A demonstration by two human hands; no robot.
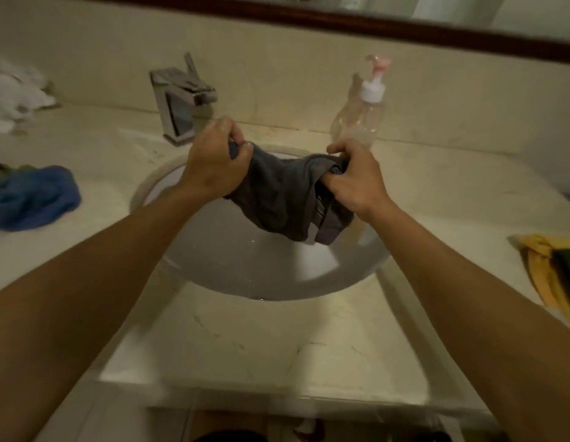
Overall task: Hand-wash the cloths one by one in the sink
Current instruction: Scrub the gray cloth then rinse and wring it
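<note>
Both hands, left [213,161] and right [357,178], clench the gray cloth [283,199] by its ends above the sink [140,189]; it hangs limp, probably wet and heavy, best gripped in bunched handfuls.

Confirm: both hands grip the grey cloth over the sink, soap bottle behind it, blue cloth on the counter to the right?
Wrong side. The head view shows the blue cloth on the counter left of the sink, not right. The rest holds: left hand and right hand both grip the grey cloth over the sink, soap bottle behind it.
</note>
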